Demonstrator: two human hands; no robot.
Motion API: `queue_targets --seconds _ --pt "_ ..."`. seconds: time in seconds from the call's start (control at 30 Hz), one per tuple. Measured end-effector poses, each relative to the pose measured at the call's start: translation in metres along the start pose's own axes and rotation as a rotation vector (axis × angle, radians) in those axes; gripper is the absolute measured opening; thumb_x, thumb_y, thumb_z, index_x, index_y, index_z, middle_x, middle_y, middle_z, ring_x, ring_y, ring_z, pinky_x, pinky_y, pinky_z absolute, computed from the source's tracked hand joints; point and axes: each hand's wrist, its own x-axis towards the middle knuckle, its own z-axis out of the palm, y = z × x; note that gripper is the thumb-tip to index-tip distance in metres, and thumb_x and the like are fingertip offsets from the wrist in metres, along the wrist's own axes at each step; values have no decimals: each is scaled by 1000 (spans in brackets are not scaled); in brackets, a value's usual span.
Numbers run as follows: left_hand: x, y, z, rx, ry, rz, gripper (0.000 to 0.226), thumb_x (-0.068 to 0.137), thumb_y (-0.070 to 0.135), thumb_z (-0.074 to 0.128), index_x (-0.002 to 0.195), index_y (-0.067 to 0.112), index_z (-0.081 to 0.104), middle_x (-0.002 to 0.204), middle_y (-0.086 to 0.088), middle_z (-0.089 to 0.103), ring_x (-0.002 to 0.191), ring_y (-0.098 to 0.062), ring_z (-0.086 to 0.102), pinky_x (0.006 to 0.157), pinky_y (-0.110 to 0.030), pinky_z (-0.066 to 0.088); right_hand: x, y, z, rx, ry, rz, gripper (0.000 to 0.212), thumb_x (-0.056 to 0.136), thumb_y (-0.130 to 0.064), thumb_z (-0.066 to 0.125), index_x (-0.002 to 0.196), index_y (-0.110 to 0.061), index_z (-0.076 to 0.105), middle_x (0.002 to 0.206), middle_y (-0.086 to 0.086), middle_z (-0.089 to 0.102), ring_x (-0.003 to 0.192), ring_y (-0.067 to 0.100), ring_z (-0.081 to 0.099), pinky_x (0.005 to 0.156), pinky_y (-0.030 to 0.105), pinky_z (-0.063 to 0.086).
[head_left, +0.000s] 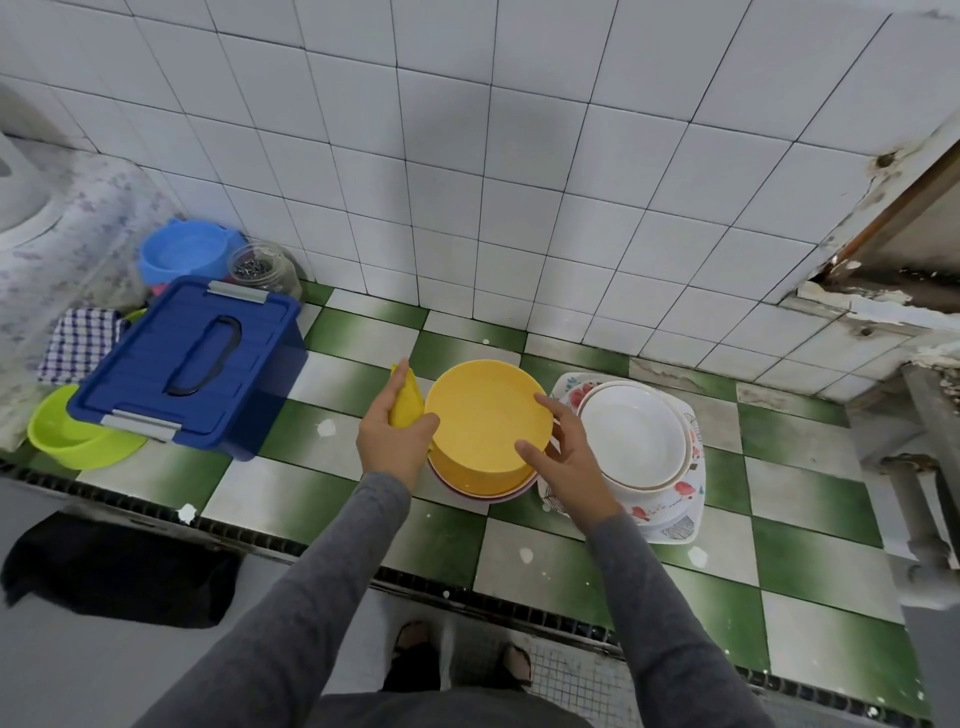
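Yellow bowl (483, 421) sits atop a stack (496, 496) on the checked desk (358, 332). Right hand (566, 462) pinches its near rim, thumb inside. Left hand (397, 441) grips a folded yellow cloth (406, 402). It looks like plastic: probably light, stiff, maybe slick. The rim is the surest hold.

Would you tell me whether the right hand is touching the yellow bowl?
Touching. The head view shows the right hand with thumb and forefinger on the rim of the yellow bowl.
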Motion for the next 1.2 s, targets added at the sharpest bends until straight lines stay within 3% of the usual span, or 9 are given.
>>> queue_targets --seconds 0.23,0.43,0.67,0.87,1.0,1.07,1.13,1.2 --pt "3 5 5 -74 -18 1 76 84 -3 69 141 43 50 131 9 45 90 -4 49 61 -20 48 -11 -5 3 245 40 19 52 98 -27 61 134 -58 39 152 -14 24 136 25 36 89 28 54" --pt "1 2 6 -78 -90 14 76 86 -2 67 141 47 48 134 9 42 95 -11 52 65 -25 54 -15 -1 8 475 23 28 60 101 -8 55 132 -58 46 150 -11 29 133 33 38 89 43 58" --pt "4 -5 3 -54 -179 -4 69 89 6 69 140 48 48 137 9 39 114 -23 47 75 -30 54 -18 4 -8 373 90 2 56 97 -11 63 133 -52 51 155 -7 28 138 36 37 94 56 56" --pt "9 -10 -4 -67 -213 -21 68 88 6 71 139 45 50 138 8 41 119 -27 49 87 -45 58 -21 -2 -26 216 142 -22 55 95 -12 66 133 -50 53 155 -3 30 127 38 50 89 50 59" --pt "11 -11 -9 -52 -194 -13 67 89 6 69 142 42 48 139 6 41 114 -24 47 71 -24 54 -19 -6 -40 24 157 -77 56 93 -22 70 132 -58 51 145 -11 39 127 37 50 96 53 55" --pt "12 -11 -10 -41 -184 -8 67 90 7 69 143 40 47 143 4 41 114 -22 46 68 -19 50 -19 -10 -45 -46 159 -90 55 93 -22 70 131 -57 50 137 -17 40 127 32 48 91 42 59" --pt "13 -12 -10 -36 -177 -14 67 90 7 69 143 40 47 147 3 40 115 -22 45 69 -19 49 -20 -16 -48 -85 167 -105 53 94 -20 68 132 -52 49 138 -9 38 123 28 47 74 21 58" --pt "13 -11 -10 -43 -177 -23 67 90 7 70 142 41 48 149 1 40 115 -22 46 68 -19 49 -19 -18 -51 -134 176 -142 53 94 -18 69 133 -47 48 141 -4 37 123 22 43 72 10 52"
